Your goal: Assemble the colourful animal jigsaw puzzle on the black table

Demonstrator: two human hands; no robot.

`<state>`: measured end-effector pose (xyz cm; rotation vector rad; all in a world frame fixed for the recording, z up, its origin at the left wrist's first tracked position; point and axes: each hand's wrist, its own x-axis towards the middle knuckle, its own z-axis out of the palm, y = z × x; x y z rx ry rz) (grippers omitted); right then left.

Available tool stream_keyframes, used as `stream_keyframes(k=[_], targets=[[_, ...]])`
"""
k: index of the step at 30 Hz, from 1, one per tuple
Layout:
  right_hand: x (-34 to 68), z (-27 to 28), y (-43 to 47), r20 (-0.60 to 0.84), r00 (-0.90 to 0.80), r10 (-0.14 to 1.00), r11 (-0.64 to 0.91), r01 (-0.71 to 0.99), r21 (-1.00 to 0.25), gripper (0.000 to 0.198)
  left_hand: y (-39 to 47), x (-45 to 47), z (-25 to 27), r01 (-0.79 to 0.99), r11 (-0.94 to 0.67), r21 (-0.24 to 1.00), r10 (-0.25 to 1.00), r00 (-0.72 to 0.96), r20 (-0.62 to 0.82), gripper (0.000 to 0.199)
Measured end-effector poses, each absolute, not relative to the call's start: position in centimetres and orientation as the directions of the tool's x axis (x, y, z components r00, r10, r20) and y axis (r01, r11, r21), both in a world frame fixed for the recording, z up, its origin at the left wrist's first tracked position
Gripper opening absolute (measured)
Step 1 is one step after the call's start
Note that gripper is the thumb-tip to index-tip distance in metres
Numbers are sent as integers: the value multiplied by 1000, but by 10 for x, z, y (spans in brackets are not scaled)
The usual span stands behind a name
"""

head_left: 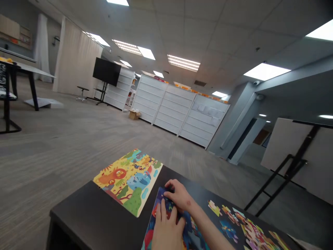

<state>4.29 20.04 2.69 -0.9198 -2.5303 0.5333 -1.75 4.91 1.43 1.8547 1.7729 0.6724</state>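
Observation:
A dark blue, colourful jigsaw puzzle [150,232] lies at the front edge of my view, partly covered by my hands. My left hand [168,225] rests flat on it with the fingers spread. At its top edge is my right hand [179,197], its fingers bent and thumb curled in toward them; what they grip, if anything, is hidden. Loose jigsaw pieces [253,231] lie in a pile on the right, with a yellow-green piece [214,208] and a blue piece [228,230] at its near side.
A yellow picture board with animals [127,180] lies at the left of the black table [85,215], reaching over its far edge. An easel-like stand [291,170] rises at the right. Farther off are white shelving units [171,107], a screen on wheels [106,72] and a cardboard box [134,114].

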Motion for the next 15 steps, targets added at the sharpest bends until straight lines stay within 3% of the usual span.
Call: stream_keyframes(k=[3,8,15], targets=[[70,28,195,314,-622,717,681,531,-503,25,46,-17,18,804,-52,592,997,13,70,87],[185,44,165,443,-367,818,571,601,-558,29,36,-9,29,885,-18,465,998,-16,68,77],[371,15,42,489,-197,850,390,859,-332,27,51,-15,-15,972,-14,233,995,-11,103,72]])
